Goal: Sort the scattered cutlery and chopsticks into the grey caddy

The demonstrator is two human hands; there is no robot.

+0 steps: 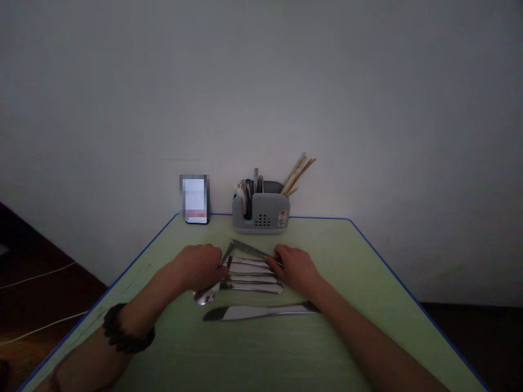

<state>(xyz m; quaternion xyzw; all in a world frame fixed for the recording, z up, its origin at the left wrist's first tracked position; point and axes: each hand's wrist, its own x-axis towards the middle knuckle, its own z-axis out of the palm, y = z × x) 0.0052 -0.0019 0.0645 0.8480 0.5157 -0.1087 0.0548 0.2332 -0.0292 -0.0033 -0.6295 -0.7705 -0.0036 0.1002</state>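
My left hand (202, 267) is closed around a metal spoon (207, 295); its bowl points down toward me and its handle sticks out past my fingers. My right hand (296, 268) pinches a flat metal piece of cutlery (251, 249), whose far end reaches up and left, close to the spoon handle's tip. The end inside the right hand is hidden. Between and below the hands, several metal pieces of cutlery (253, 287) lie side by side in a row, partly covered by my fingers. Nearer to me lies a table knife (245, 312), its right end beneath my right forearm.
A grey utensil holder (261, 218) with cutlery and wooden chopsticks (300, 173) stands at the table's back edge. Left of it, a phone (196, 201) leans upright against the wall (261, 81). The green table (253, 359) has a blue edge.
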